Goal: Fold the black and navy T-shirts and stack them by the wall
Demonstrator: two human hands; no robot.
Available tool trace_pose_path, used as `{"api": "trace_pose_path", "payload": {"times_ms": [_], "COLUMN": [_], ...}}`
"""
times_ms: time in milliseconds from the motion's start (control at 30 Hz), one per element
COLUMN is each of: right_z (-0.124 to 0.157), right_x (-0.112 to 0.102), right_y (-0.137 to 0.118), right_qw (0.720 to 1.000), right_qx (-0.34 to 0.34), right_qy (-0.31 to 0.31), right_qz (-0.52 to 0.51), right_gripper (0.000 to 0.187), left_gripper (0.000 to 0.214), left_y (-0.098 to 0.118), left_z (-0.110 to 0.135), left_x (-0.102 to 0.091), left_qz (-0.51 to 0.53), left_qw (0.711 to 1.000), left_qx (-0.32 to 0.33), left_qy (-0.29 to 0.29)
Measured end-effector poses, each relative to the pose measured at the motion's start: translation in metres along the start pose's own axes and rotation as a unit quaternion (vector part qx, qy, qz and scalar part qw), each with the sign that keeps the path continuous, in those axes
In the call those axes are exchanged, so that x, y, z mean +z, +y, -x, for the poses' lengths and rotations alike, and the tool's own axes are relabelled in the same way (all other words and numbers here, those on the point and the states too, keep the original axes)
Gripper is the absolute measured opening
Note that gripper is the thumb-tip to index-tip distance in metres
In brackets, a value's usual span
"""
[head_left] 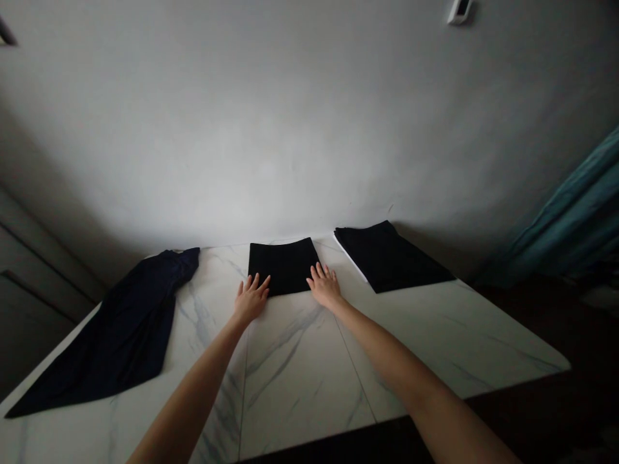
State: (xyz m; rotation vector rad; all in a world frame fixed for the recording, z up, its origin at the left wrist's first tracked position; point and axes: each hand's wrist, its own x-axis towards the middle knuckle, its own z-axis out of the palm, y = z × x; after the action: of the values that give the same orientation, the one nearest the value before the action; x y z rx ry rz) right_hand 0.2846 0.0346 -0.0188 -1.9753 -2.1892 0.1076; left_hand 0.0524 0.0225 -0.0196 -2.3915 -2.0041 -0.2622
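A folded black cloth (283, 264) lies flat at the far middle of the white marble table (300, 367). My left hand (251, 298) rests flat at its near left corner, fingers stretched out and touching the cloth's edge. My right hand (324, 285) lies flat at the near right corner, fingers spread onto the cloth. Neither hand grips anything.
A dark navy garment (123, 325) lies spread along the table's left side, reaching its edge. A second folded black stack (389, 256) sits at the far right by the wall. A teal curtain (570, 225) hangs at right. A white wall stands behind the table.
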Motion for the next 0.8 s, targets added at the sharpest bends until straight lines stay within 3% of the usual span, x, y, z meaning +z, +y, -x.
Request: {"api": "trace_pose_path", "payload": {"times_ms": [100, 167, 233, 333, 433, 567, 633, 800], "right_z": [0.003, 0.007, 0.012, 0.020, 0.022, 0.018, 0.018, 0.020], "right_x": [0.004, 0.009, 0.013, 0.015, 0.011, 0.006, 0.008, 0.015], "right_y": [-0.038, -0.055, -0.058, -0.037, -0.009, 0.012, 0.016, 0.020], "right_qw": [0.994, 0.987, 0.986, 0.986, 0.991, 0.998, 0.998, 0.997], "right_qx": [-0.101, -0.156, -0.160, -0.154, -0.124, 0.004, 0.025, 0.023], "right_qy": [0.028, 0.010, -0.024, -0.042, -0.018, 0.048, 0.058, 0.037], "right_qz": [-0.030, -0.046, -0.048, -0.038, -0.043, -0.041, -0.022, -0.056], "right_gripper": [0.057, 0.057, 0.059, 0.059, 0.054, 0.052, 0.051, 0.048], "left_gripper": [0.055, 0.062, 0.063, 0.055, 0.047, 0.036, 0.039, 0.038], "left_y": [0.024, 0.032, 0.029, 0.009, -0.013, -0.023, -0.020, -0.015], "left_z": [0.001, 0.001, 0.004, 0.011, 0.020, 0.027, 0.027, 0.020], "left_x": [-0.002, 0.000, 0.003, 0.001, -0.007, -0.018, -0.020, -0.020], "left_qz": [0.015, 0.035, 0.038, 0.046, 0.068, 0.038, 0.031, 0.034], "left_qw": [0.999, 0.996, 0.993, 0.992, 0.998, 0.975, 0.968, 0.967], "left_qx": [0.028, 0.079, 0.108, 0.111, 0.006, -0.202, -0.241, -0.254], "left_qy": [0.030, 0.010, -0.023, -0.045, -0.002, 0.080, 0.065, 0.016]}}
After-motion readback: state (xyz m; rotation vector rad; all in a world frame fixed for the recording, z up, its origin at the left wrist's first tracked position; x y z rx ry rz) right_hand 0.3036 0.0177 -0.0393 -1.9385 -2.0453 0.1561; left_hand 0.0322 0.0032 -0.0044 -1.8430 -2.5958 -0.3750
